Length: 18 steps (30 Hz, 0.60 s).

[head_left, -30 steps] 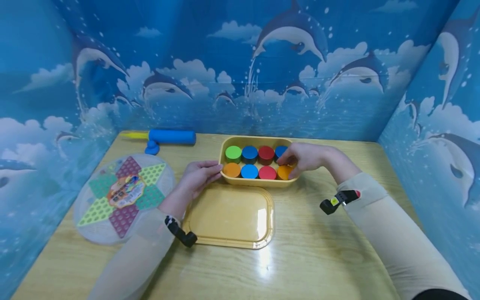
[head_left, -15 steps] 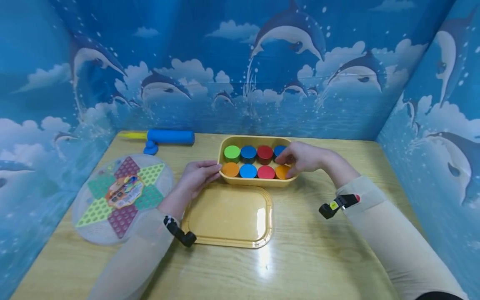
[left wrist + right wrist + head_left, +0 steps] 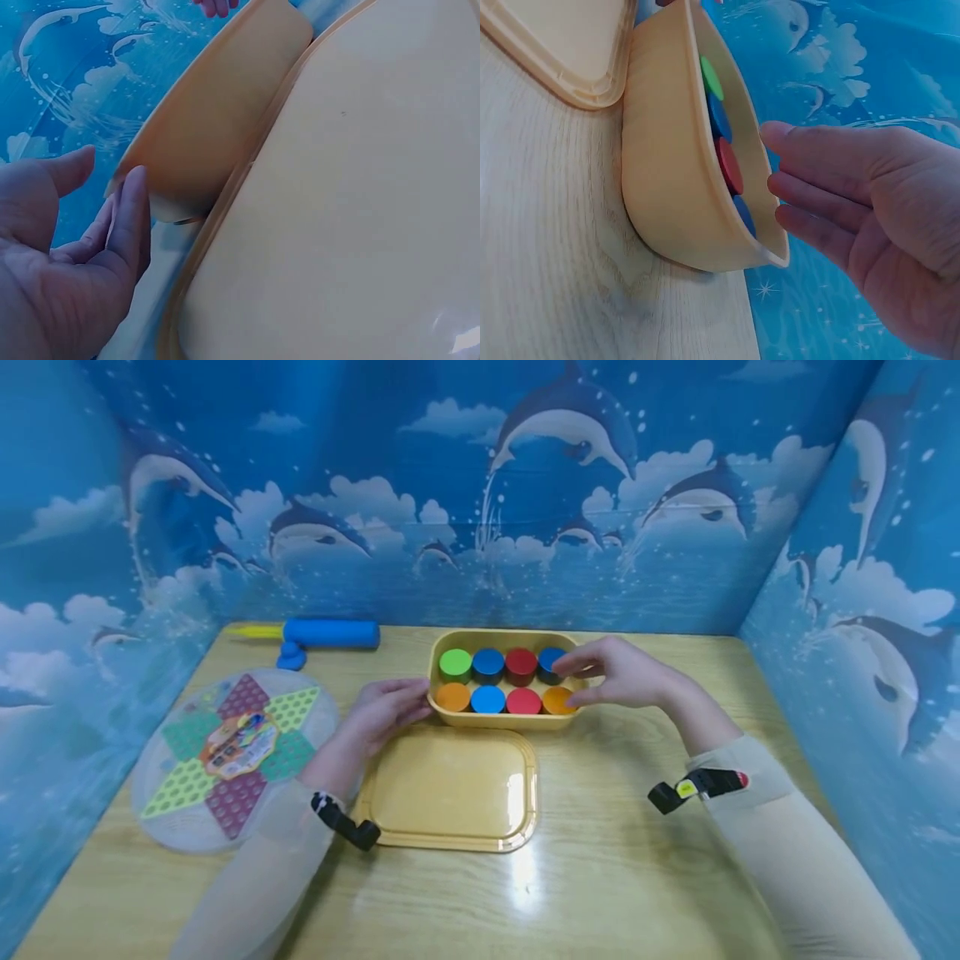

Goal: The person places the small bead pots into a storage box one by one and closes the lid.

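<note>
A yellow plastic box (image 3: pixel 491 722) holds two rows of round, flat-topped pieces: a green one (image 3: pixel 455 663), blue ones (image 3: pixel 488 664), red ones (image 3: pixel 521 665) and orange ones (image 3: pixel 452 697). My left hand (image 3: pixel 388 708) is beside the box's left end, fingertips right at the wall and thumb held apart, as the left wrist view shows. Over the right end hovers my right hand (image 3: pixel 628 673), its fingers nearly straight near the last orange piece (image 3: pixel 558 700). In the right wrist view nothing lies between those fingers.
A yellow lid (image 3: pixel 450 787) lies flat on the table, just in front of the box. To the left rests a round board with a coloured star (image 3: pixel 240 752). A blue pump (image 3: pixel 330 633) with a yellow tip lies behind it. Dolphin-printed walls (image 3: pixel 450 568) enclose the table.
My right hand has loosened from the pieces at the box's right end and drawn slightly back. My left fingers have eased off the left rim. The whole view has shifted a little.
</note>
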Available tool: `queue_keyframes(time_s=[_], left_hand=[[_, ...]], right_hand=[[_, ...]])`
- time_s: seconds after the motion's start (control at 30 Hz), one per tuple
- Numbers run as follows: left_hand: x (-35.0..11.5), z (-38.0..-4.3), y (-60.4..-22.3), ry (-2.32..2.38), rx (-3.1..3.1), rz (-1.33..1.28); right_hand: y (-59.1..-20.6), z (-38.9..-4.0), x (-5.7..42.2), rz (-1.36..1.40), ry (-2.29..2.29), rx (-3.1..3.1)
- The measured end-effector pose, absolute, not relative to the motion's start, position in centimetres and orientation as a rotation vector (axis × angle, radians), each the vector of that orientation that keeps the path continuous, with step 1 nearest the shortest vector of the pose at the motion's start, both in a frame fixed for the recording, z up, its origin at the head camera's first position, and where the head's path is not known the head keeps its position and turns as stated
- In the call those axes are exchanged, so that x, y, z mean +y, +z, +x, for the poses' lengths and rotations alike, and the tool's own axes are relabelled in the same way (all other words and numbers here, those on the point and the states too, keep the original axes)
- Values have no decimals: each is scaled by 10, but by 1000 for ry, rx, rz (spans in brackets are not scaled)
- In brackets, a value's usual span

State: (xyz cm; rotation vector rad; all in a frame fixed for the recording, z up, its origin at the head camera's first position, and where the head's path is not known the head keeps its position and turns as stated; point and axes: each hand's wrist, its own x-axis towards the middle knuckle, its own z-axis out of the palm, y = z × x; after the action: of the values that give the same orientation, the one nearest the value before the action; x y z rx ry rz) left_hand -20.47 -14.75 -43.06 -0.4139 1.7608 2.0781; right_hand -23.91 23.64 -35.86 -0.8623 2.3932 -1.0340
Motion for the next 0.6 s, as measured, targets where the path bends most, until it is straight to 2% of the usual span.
queue_keyframes(time_s=[0.37, 0.6], left_hand=[[-175, -184, -397, 1832, 2025, -224], [-203, -158, -382, 1754, 2107, -204]], right_hand=[[-354, -199, 249, -762, -1147, 2539], [-359, -169, 256, -498, -1258, 2581]])
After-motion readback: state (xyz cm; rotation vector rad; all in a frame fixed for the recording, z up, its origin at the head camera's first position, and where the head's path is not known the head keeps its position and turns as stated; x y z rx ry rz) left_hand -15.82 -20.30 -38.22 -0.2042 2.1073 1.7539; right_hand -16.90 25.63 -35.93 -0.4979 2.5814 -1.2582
